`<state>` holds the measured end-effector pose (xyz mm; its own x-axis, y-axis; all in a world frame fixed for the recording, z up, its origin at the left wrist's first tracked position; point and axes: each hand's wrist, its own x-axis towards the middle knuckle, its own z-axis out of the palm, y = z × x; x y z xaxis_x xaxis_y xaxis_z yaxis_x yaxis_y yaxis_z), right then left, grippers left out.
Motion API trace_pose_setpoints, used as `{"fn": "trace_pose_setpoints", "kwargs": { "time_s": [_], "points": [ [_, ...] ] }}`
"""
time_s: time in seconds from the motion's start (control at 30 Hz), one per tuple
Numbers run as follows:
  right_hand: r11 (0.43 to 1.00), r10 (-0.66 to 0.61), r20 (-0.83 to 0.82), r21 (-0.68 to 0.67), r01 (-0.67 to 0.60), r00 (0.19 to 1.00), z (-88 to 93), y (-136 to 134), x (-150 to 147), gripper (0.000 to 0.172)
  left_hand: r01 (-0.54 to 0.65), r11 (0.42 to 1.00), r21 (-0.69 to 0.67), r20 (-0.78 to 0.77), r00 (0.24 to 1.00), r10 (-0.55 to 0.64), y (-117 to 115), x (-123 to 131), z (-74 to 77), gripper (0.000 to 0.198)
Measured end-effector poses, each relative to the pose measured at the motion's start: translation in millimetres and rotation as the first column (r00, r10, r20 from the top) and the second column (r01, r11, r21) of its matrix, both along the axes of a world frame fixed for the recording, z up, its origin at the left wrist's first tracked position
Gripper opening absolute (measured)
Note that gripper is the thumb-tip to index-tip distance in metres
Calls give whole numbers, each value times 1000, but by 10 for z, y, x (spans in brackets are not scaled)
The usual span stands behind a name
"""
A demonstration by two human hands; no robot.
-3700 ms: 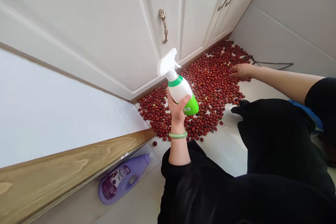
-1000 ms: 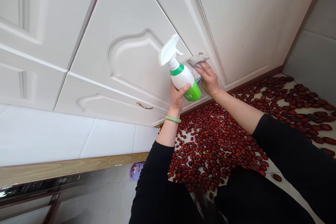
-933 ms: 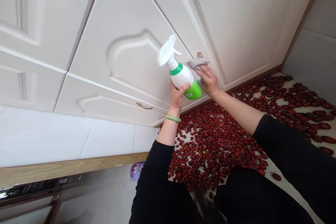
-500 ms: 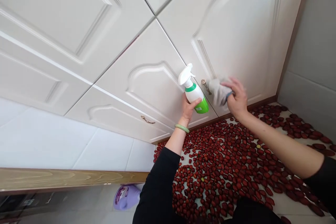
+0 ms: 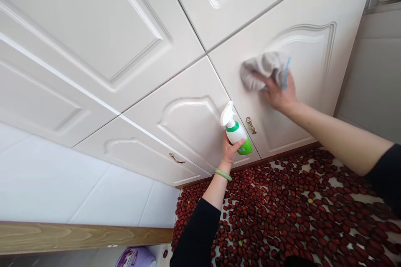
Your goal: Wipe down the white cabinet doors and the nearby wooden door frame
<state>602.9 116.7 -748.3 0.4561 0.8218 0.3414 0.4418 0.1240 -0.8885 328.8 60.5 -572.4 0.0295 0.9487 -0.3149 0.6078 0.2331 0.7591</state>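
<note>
A wooden ledge point(image 5: 46, 235) runs along the near left, below a white tiled wall point(image 5: 94, 192). Just under its right end lies a purple bottle point(image 5: 136, 257), cut off by the frame. Its label is too small to read, and what it holds cannot be seen.

White panelled cabinet doors point(image 5: 94, 29) fill the far side of the scene, with a thin metal drawer handle point(image 5: 176, 159) low on the front.

At centre, the person's left hand point(image 5: 230, 152), with a green bangle point(image 5: 223, 174) on the wrist, is clamped around a spray bottle point(image 5: 235, 131). The bottle is white with a green collar and a green base. Any print on it cannot be read, and its contents do not show. It is held in the air close to the doors. Its long axis leans from the base at lower right to the white trigger head at upper left, and the head is close to the cabinet.

Just to its right sits a brass door handle point(image 5: 251, 124).

Higher and further right, the right hand point(image 5: 278, 94) pins a grey cloth point(image 5: 263, 70) with a blue edge against an arched door panel. The fingers are stretched out and partly wrapped in its folds.

Red dates point(image 5: 297, 212) are scattered across the pale floor point(image 5: 336, 162) from centre to right, reaching the cabinet's brown base. A grey wall point(image 5: 372, 83) closes the right side.
</note>
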Motion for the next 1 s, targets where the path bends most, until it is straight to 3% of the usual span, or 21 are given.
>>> {"fn": "trace_pose_setpoints", "kwargs": {
  "time_s": [0.1,0.17,0.23,0.33,0.43,0.53,0.63,0.73,0.83,0.9,1.0],
  "points": [
    [975,-212,-55,-73,208,976,-7,78,415,67,18,999,-27,13,1000,-18,15,-28,5,87],
    [950,-309,-62,-56,306,949,39,102,391,66,17,999,-40,30,999,-16,21,-38,-2,88],
    [963,-268,0,31,268,963,92,81,166,64,10,999,-49,55,998,-7,18,-35,-10,91],
    [994,4,200,109,-26,980,119,18,-164,55,10,998,-57,79,997,-6,-6,-12,2,95],
    [974,180,320,76,-214,930,80,18,-90,45,37,996,-77,78,996,-31,-43,12,85,96],
    [988,148,281,-9,-152,948,38,71,302,46,76,991,-108,55,996,-71,-53,47,256,96],
    [989,-18,171,-142,43,985,-33,87,666,54,71,991,-110,48,997,-66,4,128,471,95],
    [935,-242,66,-251,250,968,-198,-12,828,58,41,992,-119,55,998,-35,105,251,649,93],
    [850,-382,-37,-407,335,923,-359,-221,808,63,16,992,-124,51,999,-10,171,363,729,87],
    [784,-389,-82,-552,283,917,-389,-390,751,70,3,992,-124,44,999,2,173,415,726,83],
    [651,-302,-159,-755,82,940,-324,-655,686,70,-13,990,-143,33,999,17,139,471,673,84]
  ]
}}
